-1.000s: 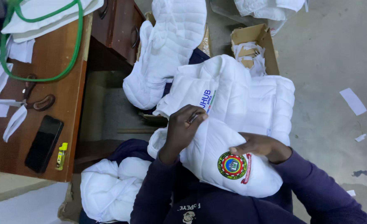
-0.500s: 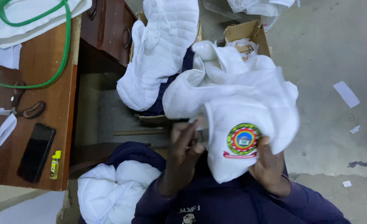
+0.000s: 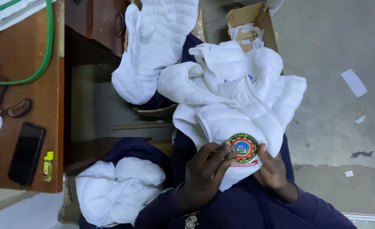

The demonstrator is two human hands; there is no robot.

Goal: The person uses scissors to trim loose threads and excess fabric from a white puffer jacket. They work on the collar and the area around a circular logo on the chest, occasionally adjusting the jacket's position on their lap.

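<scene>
Head view: white padded jacket (image 3: 238, 97) is lying bunched across the person's lap, its round multicoloured badge (image 3: 243, 148) facing up. Left hand (image 3: 204, 171) is pinching the fabric, fingers (image 3: 221, 154) pressing at the badge's left edge. Right hand (image 3: 274, 169) is gripping the jacket just right of the badge, fingers curling under. Since half a second ago, the badge is sitting lower, nearer the body; both hands are still holding on.
</scene>
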